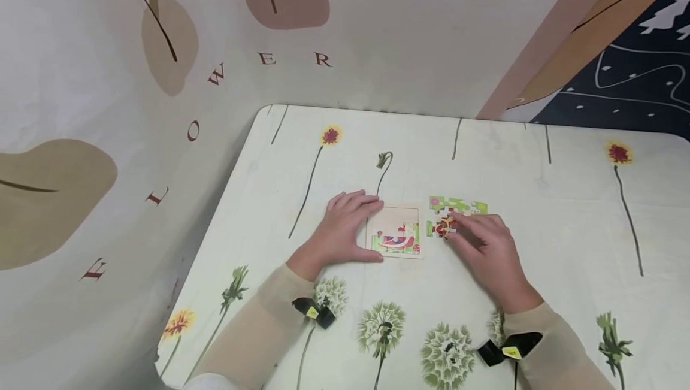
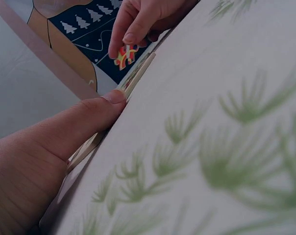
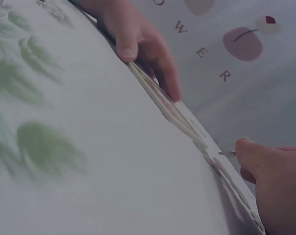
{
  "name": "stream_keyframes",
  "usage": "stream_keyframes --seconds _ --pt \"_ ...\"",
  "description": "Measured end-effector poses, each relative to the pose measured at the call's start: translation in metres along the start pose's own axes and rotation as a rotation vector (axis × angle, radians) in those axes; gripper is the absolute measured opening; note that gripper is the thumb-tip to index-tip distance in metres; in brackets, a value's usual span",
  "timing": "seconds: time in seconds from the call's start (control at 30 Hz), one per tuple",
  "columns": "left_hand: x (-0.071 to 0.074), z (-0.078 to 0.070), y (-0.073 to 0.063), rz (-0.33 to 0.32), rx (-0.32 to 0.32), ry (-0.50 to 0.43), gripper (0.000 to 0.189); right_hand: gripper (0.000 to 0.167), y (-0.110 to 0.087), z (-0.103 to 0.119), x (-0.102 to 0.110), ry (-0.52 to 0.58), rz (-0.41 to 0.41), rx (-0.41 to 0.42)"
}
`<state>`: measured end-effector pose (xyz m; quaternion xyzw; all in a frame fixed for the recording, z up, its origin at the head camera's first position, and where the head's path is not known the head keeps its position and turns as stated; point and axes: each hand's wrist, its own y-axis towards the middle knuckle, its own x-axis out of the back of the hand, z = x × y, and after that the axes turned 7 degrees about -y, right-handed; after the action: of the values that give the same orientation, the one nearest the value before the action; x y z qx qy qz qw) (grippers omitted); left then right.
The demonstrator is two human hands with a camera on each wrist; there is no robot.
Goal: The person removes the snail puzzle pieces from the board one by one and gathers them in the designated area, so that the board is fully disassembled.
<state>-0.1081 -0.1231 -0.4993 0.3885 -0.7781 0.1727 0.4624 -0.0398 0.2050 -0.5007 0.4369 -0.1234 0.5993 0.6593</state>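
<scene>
A small square puzzle board lies on the table, with joined picture pieces along its lower part and bare wood above. My left hand grips the board from the left, thumb at the near edge and fingers at the far edge. In the left wrist view the thumb presses against the board's side. My right hand pinches a red and yellow jigsaw piece between thumb and fingers, raised above the table just right of the board. The piece shows edge-on in the right wrist view.
Several loose green jigsaw pieces lie right of the board, partly hidden by my right hand. A flower-printed cloth covers the table. Printed curtains hang behind its far edge and along the left side.
</scene>
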Motion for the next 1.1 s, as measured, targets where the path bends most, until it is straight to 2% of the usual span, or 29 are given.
stream_keyframes --seconds 0.2,0.5,0.67,0.93,1.1 --pt "0.002 0.000 0.001 0.010 0.009 0.007 0.114 0.048 -0.002 -0.009 0.012 -0.060 0.003 -0.014" --pt "0.001 -0.002 0.000 -0.006 0.009 -0.011 0.118 0.045 -0.004 -0.012 0.014 -0.115 0.063 -0.047" --pt "0.001 -0.003 0.002 -0.005 0.001 0.002 0.119 0.044 -0.005 -0.012 0.015 -0.117 0.091 -0.063" --pt "0.000 0.000 0.002 -0.004 -0.003 0.014 0.118 0.046 -0.003 -0.012 0.014 -0.115 0.075 0.009" --pt "-0.001 0.000 0.001 -0.005 -0.006 0.007 0.118 0.044 -0.002 -0.007 0.012 -0.091 0.071 -0.024"
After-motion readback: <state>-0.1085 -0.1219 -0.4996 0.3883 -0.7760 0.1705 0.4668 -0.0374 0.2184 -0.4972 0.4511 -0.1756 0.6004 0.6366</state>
